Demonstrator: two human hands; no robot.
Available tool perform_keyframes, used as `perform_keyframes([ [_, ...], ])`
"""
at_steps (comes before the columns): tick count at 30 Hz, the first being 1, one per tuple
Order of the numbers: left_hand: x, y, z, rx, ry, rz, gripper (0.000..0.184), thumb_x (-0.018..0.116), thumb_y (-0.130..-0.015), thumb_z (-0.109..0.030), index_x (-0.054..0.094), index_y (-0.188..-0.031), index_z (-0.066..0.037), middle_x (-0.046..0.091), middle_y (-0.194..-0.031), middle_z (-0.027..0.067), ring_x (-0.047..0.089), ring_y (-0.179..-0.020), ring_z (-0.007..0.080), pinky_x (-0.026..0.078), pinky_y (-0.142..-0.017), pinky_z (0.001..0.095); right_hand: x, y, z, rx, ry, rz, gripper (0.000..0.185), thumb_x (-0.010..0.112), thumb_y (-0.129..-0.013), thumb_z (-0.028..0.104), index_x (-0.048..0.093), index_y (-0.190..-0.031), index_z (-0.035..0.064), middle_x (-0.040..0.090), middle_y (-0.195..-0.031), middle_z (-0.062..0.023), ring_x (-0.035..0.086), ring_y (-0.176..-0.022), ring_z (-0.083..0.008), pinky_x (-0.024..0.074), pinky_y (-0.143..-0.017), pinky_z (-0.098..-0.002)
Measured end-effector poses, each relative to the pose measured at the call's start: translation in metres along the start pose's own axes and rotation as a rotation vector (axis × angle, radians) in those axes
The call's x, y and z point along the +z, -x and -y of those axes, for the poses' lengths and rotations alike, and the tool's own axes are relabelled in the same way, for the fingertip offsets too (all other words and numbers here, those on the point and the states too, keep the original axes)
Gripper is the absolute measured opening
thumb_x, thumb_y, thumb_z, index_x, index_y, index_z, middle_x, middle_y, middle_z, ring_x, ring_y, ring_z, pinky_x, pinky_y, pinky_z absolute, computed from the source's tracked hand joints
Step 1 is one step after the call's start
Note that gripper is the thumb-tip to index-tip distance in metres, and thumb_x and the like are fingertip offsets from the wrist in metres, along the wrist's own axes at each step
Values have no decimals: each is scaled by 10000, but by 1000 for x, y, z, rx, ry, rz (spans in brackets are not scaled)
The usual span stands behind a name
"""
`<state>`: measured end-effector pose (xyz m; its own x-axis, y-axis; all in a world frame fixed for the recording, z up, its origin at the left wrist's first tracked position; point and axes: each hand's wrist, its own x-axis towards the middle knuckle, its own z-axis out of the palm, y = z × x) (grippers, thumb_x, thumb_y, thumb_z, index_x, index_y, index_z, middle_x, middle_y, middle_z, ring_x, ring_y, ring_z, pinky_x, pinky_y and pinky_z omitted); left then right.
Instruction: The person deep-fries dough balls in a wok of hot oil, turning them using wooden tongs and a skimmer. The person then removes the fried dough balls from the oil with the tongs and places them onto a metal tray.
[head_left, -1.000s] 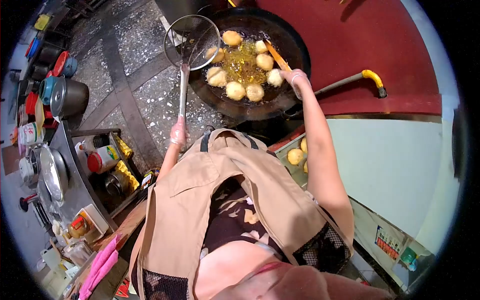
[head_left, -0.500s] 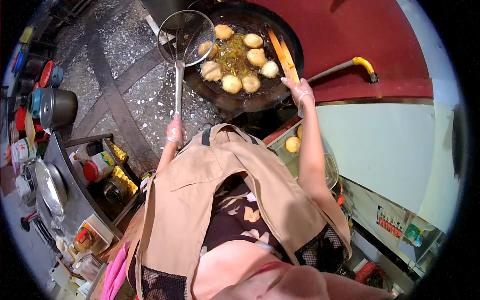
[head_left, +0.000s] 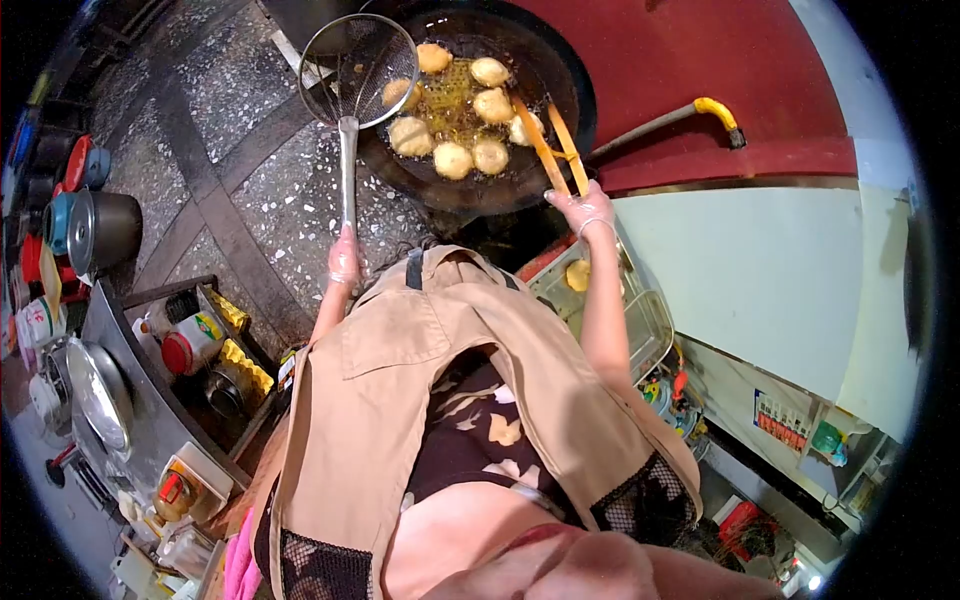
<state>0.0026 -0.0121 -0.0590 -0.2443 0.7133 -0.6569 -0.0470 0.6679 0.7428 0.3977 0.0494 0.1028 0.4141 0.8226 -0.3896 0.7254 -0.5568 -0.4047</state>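
Observation:
My left hand (head_left: pixel 343 258), in a clear glove, is closed round the long metal handle of a wire strainer (head_left: pixel 360 70), whose round mesh hangs over the left rim of the wok (head_left: pixel 575 95). Several pale golden dough balls (head_left: pixel 453 160) float in bubbling oil (head_left: pixel 450 95). My right hand (head_left: pixel 583 212), gloved as well, grips wooden tongs (head_left: pixel 560 155) with a yellow band between their arms. The tongs' tips are apart in the wok, and the left arm partly covers a dough ball (head_left: pixel 526 128). Whether the tips touch it I cannot tell.
Below my right forearm stands a tray (head_left: pixel 650 325) with a fried ball (head_left: pixel 578 275) in it. A metal pipe with a yellow end (head_left: pixel 715 108) lies by the red panel (head_left: pixel 680 80). Left are a dark pot (head_left: pixel 110 230), a jar with a red lid (head_left: pixel 180 350) and metal lids (head_left: pixel 97 390).
The tongs have swung down and left, from the wok's right side onto the rightmost dough ball, with their tips spread wider. The strainer stays over the left rim; the whole view has shifted slightly.

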Motion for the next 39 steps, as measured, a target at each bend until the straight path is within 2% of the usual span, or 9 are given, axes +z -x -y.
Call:
perform_keyframes([
  [7,-5,-12,13,57,-21,6,651,371,-828,-637,514,-569,-57,448,-459,31,439,-370,144,339,-354,292,9,14,13,-51,312,15,832,707,-604,514,402,-1191,9,524,-1111,-235,537,-1010,-372,439,-859,-427],
  [12,-3,-3,1,57,-46,-7,617,396,-834,-613,502,-567,-67,446,-463,26,431,-370,142,328,-349,290,13,20,23,-50,341,45,836,702,-616,510,397,-1209,7,520,-1115,-237,524,-1045,-364,442,-867,-412],
  [15,2,7,-9,-12,69,-19,566,438,-834,-581,474,-553,-92,429,-459,16,409,-354,139,318,-334,292,18,28,28,-97,322,10,795,710,-610,481,426,-1180,5,536,-1078,-238,534,-1012,-358,436,-857,-410],
  [17,3,7,-11,-13,59,-32,566,438,-834,-582,477,-557,-89,430,-460,17,407,-353,139,317,-334,291,20,36,33,-196,336,27,846,706,-615,478,390,-1240,4,534,-1087,-233,529,-1022,-350,429,-868,-406],
  [21,3,14,-18,-28,24,-51,573,432,-833,-588,488,-570,-83,436,-461,24,409,-352,141,318,-334,290,26,46,54,-248,371,270,892,687,-652,485,330,-1299,-13,515,-1133,-214,527,-1044,-319,440,-870,-367],
  [32,-1,8,-12,4,-26,-20,614,393,-830,-620,513,-602,-63,448,-461,39,430,-352,149,341,-339,292,70,34,85,-320,460,324,793,662,-689,461,393,-1216,-67,533,-1134,-221,538,-1049,-307,441,-886,-356],
  [34,-1,8,-13,2,-29,-22,618,394,-826,-624,513,-597,-63,449,-461,39,434,-354,150,342,-339,294,67,27,90,-288,410,331,644,637,-710,474,543,-1081,-44,582,-1066,-222,563,-1009,-308,448,-867,-367],
  [37,-1,8,-14,3,-29,-38,624,397,-821,-629,513,-588,-62,450,-462,39,438,-356,153,341,-340,297,69,-4,82,-216,246,514,618,616,-696,538,627,-974,-14,595,-1068,-190,554,-1021,-322,434,-868,-357],
  [39,0,6,-13,5,-20,-50,625,401,-819,-630,514,-582,-62,450,-463,39,439,-356,154,340,-340,299,67,-13,72,-149,141,534,564,615,-724,519,627,-827,-36,620,-810,-167,605,-744,-259,472,-684,-356],
])
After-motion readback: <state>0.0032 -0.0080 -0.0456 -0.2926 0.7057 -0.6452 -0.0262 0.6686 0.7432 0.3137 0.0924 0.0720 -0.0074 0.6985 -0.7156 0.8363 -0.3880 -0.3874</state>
